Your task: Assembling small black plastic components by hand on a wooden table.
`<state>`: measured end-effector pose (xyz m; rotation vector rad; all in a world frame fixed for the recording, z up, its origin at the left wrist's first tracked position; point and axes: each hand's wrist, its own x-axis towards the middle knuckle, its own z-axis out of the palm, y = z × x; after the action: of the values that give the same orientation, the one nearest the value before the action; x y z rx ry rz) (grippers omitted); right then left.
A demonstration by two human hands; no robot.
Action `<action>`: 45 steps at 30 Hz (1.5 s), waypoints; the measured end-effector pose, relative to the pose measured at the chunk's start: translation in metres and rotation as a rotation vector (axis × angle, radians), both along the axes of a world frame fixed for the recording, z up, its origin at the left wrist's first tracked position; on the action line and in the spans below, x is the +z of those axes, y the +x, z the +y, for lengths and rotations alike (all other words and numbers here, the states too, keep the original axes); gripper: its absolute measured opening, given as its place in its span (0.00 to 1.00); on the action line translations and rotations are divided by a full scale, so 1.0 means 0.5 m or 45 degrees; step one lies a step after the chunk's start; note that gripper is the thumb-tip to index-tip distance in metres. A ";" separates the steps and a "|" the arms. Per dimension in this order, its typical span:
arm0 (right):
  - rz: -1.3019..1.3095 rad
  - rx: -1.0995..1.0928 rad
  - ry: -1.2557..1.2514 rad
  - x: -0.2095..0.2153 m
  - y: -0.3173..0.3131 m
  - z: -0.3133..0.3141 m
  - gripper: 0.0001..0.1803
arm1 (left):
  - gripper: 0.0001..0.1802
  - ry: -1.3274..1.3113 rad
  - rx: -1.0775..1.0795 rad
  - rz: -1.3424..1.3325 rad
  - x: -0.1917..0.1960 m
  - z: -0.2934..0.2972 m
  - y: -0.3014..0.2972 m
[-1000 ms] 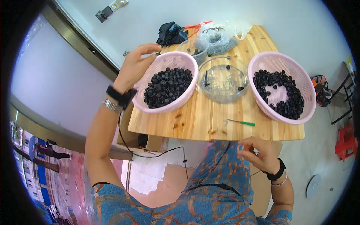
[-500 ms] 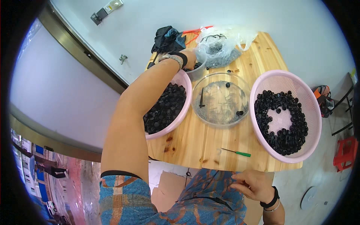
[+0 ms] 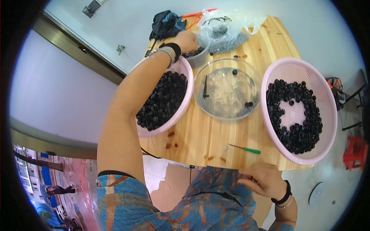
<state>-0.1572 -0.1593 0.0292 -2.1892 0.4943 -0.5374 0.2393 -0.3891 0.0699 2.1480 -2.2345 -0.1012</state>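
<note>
Head view: your left hand (image 3: 186,41) is at the translucent round plastic tub (image 3: 198,61), grip hidden.
Right hand (image 3: 264,180): yours, loosely curled, narrow gap, near the wooden tabletop (image 3: 189,150).
Tub: beyond the left pink plastic basket (image 3: 190,86).

Apparent workshop: green-handled slim screwdriver (image 3: 251,150) beyond the right hand (image 3: 264,179); pink plastic basket (image 3: 324,90) of small black parts (image 3: 296,144) to the hand's right.

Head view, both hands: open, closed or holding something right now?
Left hand: at the clear tub, fingertips hidden; grip cannot be told.
Right hand: loosely open, nothing visible in it.
</note>
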 end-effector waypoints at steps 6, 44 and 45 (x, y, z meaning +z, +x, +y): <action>0.104 -0.032 -0.309 0.116 0.019 -0.006 0.13 | 0.08 -0.108 0.041 0.537 0.033 0.037 0.040; 1.006 -0.097 -0.734 0.038 0.401 -0.265 0.06 | 0.13 -0.199 -0.054 1.213 0.005 0.049 0.069; 1.027 -0.115 -0.727 0.043 0.400 -0.261 0.07 | 0.13 -0.198 -0.058 1.216 0.014 0.054 0.069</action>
<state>0.0426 -0.2897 0.0505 -2.9154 0.9482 0.2376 0.2736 -0.3623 0.0767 1.4691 -1.6338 -0.7426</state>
